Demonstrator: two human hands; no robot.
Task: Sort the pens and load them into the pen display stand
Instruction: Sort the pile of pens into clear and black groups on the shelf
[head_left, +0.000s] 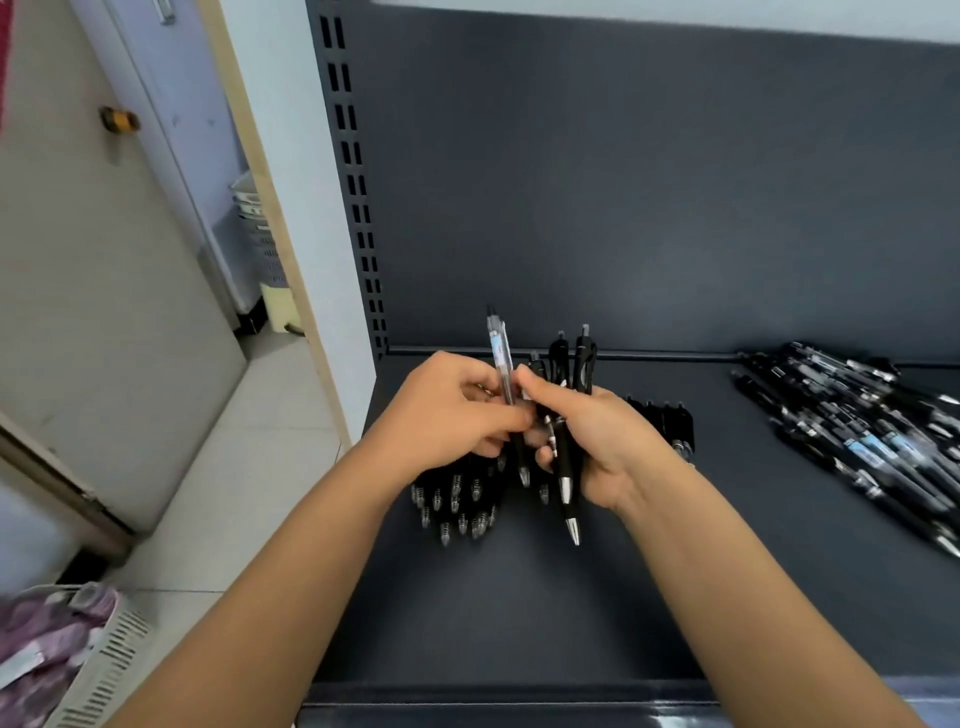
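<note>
Two hands: both meet over the middle of the dark shelf (519, 597), each busy with pens.
Basket: a white basket (98, 670) with purple packets sits on the floor, far left.
Left hand: the left hand (447, 415) has its fingers curled tight around a clear pen (500, 353) that stands up tall.
Pen bunch: a bunch of black pens (457, 504) hangs under the left hand, tips down. I cannot tell if the hand holds them or if they lie on the shelf.
Right hand: the right hand (597, 436) has its fingers closed on a few black pens (569, 467), and its thumb touches the clear pen too.
Row of pens: more black pens (670, 421) lie just behind the right hand.
Loose pile: a big heap of mixed pens (857, 431) lies far right, well apart from the hands.
Pen stand: no display stand shows anywhere.
How far: I think the sorting is partly done. The big heap is left to sort, and no pen is loaded yet.
</note>
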